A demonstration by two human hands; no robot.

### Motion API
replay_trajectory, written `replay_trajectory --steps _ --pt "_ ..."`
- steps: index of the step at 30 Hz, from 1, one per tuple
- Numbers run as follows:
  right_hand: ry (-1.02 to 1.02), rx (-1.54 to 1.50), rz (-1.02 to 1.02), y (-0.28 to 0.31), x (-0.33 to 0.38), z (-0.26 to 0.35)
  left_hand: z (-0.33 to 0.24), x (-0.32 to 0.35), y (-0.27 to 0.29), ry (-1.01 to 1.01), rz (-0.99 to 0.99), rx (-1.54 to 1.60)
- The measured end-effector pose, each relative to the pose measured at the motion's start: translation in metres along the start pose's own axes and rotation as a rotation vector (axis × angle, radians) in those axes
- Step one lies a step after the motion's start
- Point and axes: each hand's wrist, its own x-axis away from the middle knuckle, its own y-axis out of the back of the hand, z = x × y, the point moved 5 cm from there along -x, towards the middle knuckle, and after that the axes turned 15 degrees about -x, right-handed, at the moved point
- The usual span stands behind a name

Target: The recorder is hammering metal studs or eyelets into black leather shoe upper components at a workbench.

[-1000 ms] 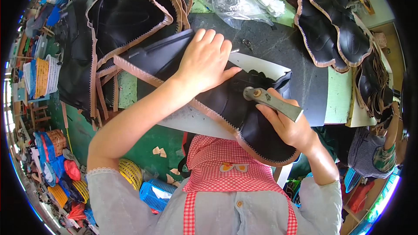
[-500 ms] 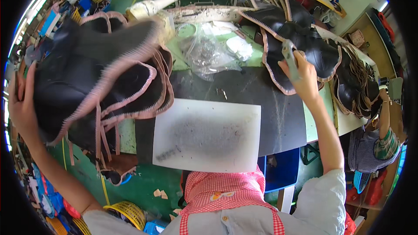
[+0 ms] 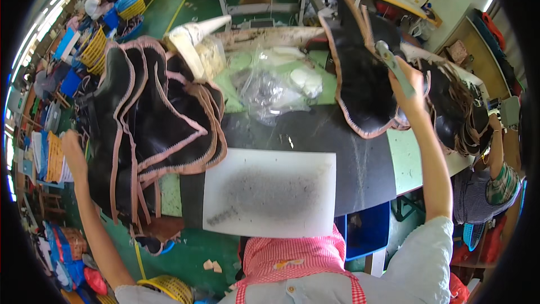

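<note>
My right hand [image 3: 412, 87] is closed around a slim grey metal hand tool [image 3: 394, 65] with a rounded end; its exact kind does not show. That hand is over a black leather piece [image 3: 363, 79] with a pinkish, notched edge, at the right of the table. Whether its fingers also grip the leather is hidden. My left hand [image 3: 73, 155] is at the outer left side of a pile of similar black leather pieces [image 3: 169, 118], whose straps hang over the table's front. The left fingers are too unclear to read.
A worn white board [image 3: 270, 191] lies on a dark mat [image 3: 365, 174] before me. Behind it are a clear plastic bag [image 3: 270, 93] and a whitish horn-shaped stand [image 3: 194, 39]. More leather pieces [image 3: 458, 112] are stacked at right, near another person [image 3: 486, 191]. A blue bin [image 3: 368, 231] stands below.
The leather piece at left has swung down onto the left pile, and my left hand has moved right and slightly down. My right hand with the tool has shifted right; the right-hand leather has lifted.
</note>
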Motion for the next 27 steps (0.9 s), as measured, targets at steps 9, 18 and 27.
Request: replay_trajectory --steps 9,18,27 --pt "0.110 -0.461 0.892 -0.097 0.169 0.183 -0.312 -0.054 0.126 0.188 0.230 1.100" --pt "-0.120 -0.466 0.915 -0.055 0.163 0.165 -0.413 0.028 0.159 -0.074 0.523 1.380" --pt "-0.422 -0.574 0.779 -0.089 0.161 0.129 -0.489 0.107 0.086 0.407 1.062 1.646"
